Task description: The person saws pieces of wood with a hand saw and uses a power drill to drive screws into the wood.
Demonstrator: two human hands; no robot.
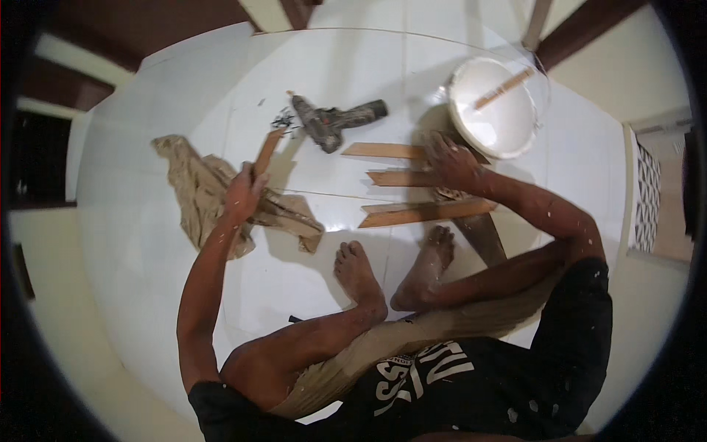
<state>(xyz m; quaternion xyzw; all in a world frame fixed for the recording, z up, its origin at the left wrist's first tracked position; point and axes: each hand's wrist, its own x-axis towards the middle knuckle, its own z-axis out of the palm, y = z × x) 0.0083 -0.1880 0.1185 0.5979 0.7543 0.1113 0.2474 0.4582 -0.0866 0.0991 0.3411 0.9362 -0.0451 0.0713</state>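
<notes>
My left hand (245,193) is closed around a short brown wooden strip (269,152), whose far end slants up toward a small pile of dark screws (283,118). Over on the right, my right hand (452,163) lies over the far wooden strip (383,150) and the middle strip (398,179). Its fingers are blurred, so whether they grip a strip cannot be made out. Closer to my feet lies another wooden strip (423,214) with an angled end. A dark, dusty cordless drill (324,121) rests on its side between the hands, beyond the strips.
A white bucket (486,132) stands at the far right with a wooden piece (504,88) across it. A crumpled brown cloth (199,184) lies under my left forearm. A dark flat board (482,239) lies near my right foot on the white tiled floor (287,287).
</notes>
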